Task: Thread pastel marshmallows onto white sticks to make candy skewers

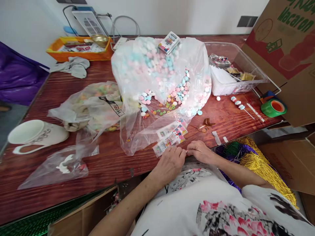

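My left hand (pixel 169 164) and my right hand (pixel 200 151) meet fingertip to fingertip at the near edge of the wooden table (pixel 103 164). Both pinch something very small between them; what it is cannot be made out. Just beyond the fingers lie small printed packets (pixel 171 136). Behind them a big clear plastic bag (pixel 157 72) spills pink, blue and white candy beads (pixel 180 90) and coloured rings (pixel 163 109). A finished bead stick (pixel 240 105) lies to the right.
A white mug (pixel 36 135) lies on its side at the left. Crumpled plastic bags (pixel 91 106), a clear bin (pixel 233 70), green tape (pixel 273 107), an orange tray (pixel 78 49) and a cardboard box (pixel 285 42) surround the work. Gold and purple bead strings (pixel 256 160) hang at the right.
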The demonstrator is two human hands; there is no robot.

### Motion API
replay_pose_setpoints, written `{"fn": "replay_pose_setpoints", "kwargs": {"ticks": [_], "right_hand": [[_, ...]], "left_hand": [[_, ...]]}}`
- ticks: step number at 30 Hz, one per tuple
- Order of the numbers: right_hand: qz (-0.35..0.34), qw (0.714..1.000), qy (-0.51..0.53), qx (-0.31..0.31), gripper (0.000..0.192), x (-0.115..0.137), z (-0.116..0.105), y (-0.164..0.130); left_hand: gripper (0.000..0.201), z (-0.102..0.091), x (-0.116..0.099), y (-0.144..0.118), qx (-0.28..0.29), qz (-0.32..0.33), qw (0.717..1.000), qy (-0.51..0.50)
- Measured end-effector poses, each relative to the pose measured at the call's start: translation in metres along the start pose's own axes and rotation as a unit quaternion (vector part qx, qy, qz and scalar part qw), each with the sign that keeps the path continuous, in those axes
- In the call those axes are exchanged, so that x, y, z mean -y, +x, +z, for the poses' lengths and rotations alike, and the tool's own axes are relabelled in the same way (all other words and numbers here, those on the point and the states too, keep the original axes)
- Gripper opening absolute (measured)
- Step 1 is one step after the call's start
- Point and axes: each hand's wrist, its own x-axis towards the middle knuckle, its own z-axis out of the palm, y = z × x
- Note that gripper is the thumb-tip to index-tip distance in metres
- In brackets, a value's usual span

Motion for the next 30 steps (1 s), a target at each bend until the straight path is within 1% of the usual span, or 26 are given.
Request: {"fn": "replay_pose_setpoints", "kwargs": {"ticks": [1, 3, 5, 6, 7, 8, 10, 12, 14, 17, 19, 21, 23, 25, 26, 28, 29, 30], "right_hand": [[-0.001, 1.000, 0.001, -0.010, 0.021, -0.002, -0.004, -0.001], [-0.038, 0.998, -0.026, -0.043, 0.017, -0.006, -0.015, -0.003], [-0.066, 0.988, -0.096, -0.098, 0.017, -0.016, -0.031, -0.005], [-0.065, 0.979, -0.143, -0.128, 0.019, -0.022, -0.039, -0.004], [-0.058, 0.968, -0.191, -0.152, 0.021, -0.029, -0.046, -0.002], [-0.052, 0.957, -0.233, -0.165, 0.022, -0.037, -0.052, 0.000], [-0.069, 0.942, -0.288, -0.156, 0.018, -0.052, -0.058, 0.010], [-0.123, 0.934, -0.311, -0.127, 0.015, -0.064, -0.058, 0.024], [-0.174, 0.925, -0.319, -0.110, 0.015, -0.069, -0.056, 0.038], [-0.215, 0.923, -0.299, -0.111, 0.017, -0.062, -0.053, 0.051], [-0.222, 0.936, -0.246, -0.116, 0.018, -0.047, -0.053, 0.054], [-0.219, 0.954, -0.164, -0.123, 0.018, -0.028, -0.052, 0.054], [-0.212, 0.964, -0.082, -0.136, 0.017, -0.014, -0.050, 0.055], [-0.194, 0.967, -0.020, -0.161, 0.016, -0.010, -0.051, 0.054], [-0.179, 0.967, 0.002, -0.182, 0.016, -0.013, -0.053, 0.052], [-0.141, 0.962, 0.016, -0.232, 0.015, -0.029, -0.063, 0.046], [-0.125, 0.959, 0.004, -0.253, 0.014, -0.039, -0.069, 0.042], [-0.116, 0.959, -0.026, -0.259, 0.014, -0.049, -0.076, 0.037]], "left_hand": [[0.023, 0.001, 0.000, 0.004, -0.002, 0.002, 1.000, 0.005], [0.025, 0.003, 0.003, 0.010, -0.006, -0.016, 0.999, -0.030], [0.027, 0.004, 0.011, 0.014, -0.009, -0.064, 0.990, -0.123], [0.029, 0.004, 0.016, 0.015, -0.012, -0.095, 0.978, -0.184], [0.031, 0.004, 0.020, 0.016, -0.015, -0.126, 0.960, -0.250], [0.032, 0.003, 0.024, 0.016, -0.020, -0.158, 0.935, -0.316], [0.034, -0.001, 0.029, 0.017, -0.030, -0.214, 0.874, -0.434], [0.032, -0.004, 0.031, 0.018, -0.041, -0.269, 0.806, -0.526], [0.030, -0.005, 0.031, 0.017, -0.050, -0.318, 0.741, -0.590], [0.030, -0.006, 0.031, 0.015, -0.069, -0.370, 0.657, -0.653], [0.027, -0.008, 0.031, 0.015, -0.095, -0.390, 0.618, -0.676], [0.022, -0.012, 0.030, 0.016, -0.139, -0.398, 0.595, -0.685], [0.016, -0.017, 0.029, 0.019, -0.181, -0.395, 0.573, -0.695], [0.015, -0.021, 0.030, 0.020, -0.200, -0.397, 0.545, -0.711], [0.017, -0.024, 0.030, 0.017, -0.198, -0.404, 0.534, -0.716], [0.022, -0.026, 0.032, 0.009, -0.185, -0.427, 0.521, -0.716], [0.024, -0.027, 0.033, 0.003, -0.177, -0.439, 0.518, -0.712], [0.026, -0.026, 0.034, -0.002, -0.168, -0.449, 0.517, -0.709]]}}
